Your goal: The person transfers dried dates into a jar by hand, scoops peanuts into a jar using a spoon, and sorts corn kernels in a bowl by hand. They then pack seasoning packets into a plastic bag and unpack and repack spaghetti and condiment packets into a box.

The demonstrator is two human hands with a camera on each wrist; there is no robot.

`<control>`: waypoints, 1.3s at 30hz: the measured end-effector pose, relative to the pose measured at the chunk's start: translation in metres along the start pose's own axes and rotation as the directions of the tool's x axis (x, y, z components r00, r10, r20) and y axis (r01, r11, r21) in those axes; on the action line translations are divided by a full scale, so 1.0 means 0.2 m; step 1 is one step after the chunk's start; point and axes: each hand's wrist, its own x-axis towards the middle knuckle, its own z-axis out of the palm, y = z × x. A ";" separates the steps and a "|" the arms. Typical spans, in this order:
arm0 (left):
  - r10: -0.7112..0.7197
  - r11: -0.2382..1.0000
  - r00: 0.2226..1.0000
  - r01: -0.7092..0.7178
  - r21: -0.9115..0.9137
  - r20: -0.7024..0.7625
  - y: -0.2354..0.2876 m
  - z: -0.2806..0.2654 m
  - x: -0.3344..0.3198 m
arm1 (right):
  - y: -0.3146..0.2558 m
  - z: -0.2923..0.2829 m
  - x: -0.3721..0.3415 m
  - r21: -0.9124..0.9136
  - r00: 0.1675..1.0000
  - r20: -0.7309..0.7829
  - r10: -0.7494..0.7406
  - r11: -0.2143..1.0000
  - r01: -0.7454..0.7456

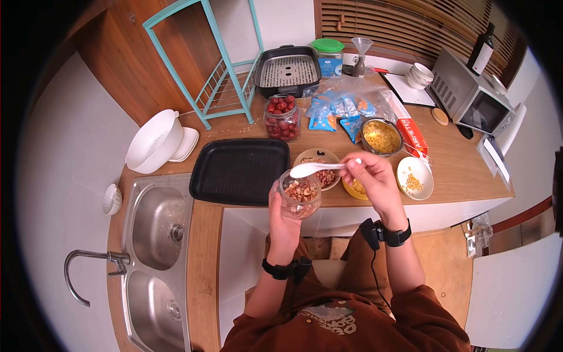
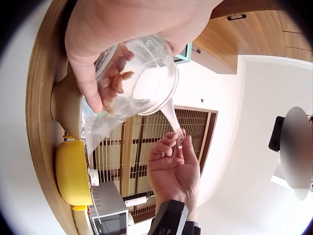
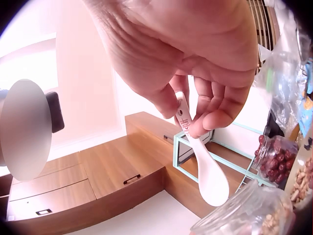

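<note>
My left hand (image 1: 284, 233) holds a clear glass jar (image 1: 305, 212) partly filled with reddish peanuts, its mouth facing up. Between thumb and fingertips of my right hand (image 1: 376, 180), a white spoon (image 1: 311, 169) is pinched by its handle. The spoon's bowl overlaps the jar's rim in the head view; seen from the right wrist, the spoon (image 3: 213, 183) looks bare and tilts down toward the jar (image 3: 244, 210). Just behind sits a bowl (image 1: 300, 158) of peanuts. A yellow bowl (image 1: 352, 190) with yellow bits is half hidden under my right hand.
A black grill pan (image 1: 240, 170) lies left of the jar, beside a double sink (image 1: 157, 234). Behind stand a jar of red fruit (image 1: 282, 120), blue packets (image 1: 322, 120) and a metal bowl of yellow pieces (image 1: 382, 138). A white bowl (image 1: 426, 189) and microwave (image 1: 472, 94) are rightward.
</note>
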 end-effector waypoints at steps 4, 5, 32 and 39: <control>0.022 1.000 1.000 -0.022 0.018 -0.014 0.01 -0.02 0.00 | 0.01 -0.05 0.05 0.017 0.993 -0.114 -0.029 0.999 0.032; 0.022 1.000 1.000 -0.022 0.018 -0.014 0.02 -0.04 -0.01 | 0.05 -0.07 0.07 -0.028 0.989 -0.148 -0.021 0.999 0.017; 0.036 0.999 0.998 -0.036 -0.001 -0.055 0.04 -0.07 -0.03 | 0.50 -0.24 0.18 -0.057 0.928 -0.308 0.209 0.970 -0.238; 0.029 1.000 0.999 -0.029 0.003 -0.033 0.03 -0.08 -0.01 | 0.40 -0.28 0.14 0.061 0.925 -0.334 0.181 0.983 -0.171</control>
